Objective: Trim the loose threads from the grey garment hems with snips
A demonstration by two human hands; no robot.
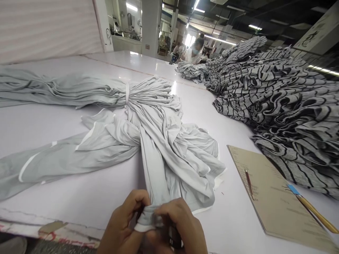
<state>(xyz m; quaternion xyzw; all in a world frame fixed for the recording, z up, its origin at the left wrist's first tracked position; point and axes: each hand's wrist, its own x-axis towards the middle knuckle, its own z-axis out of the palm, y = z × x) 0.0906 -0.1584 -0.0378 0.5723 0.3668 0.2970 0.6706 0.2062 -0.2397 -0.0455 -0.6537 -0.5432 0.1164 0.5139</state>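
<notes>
Grey fabric strip end pinched by left hand, right hand | apparently at table edge

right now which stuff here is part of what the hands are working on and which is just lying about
In hand:
- left hand and right hand, both pinching the end of a grey fabric strip
- tied grey fabric bundle it runs from

Lying about:
- striped fabric pile
- brown notebook
- pen
- blue-tipped pencil
</notes>
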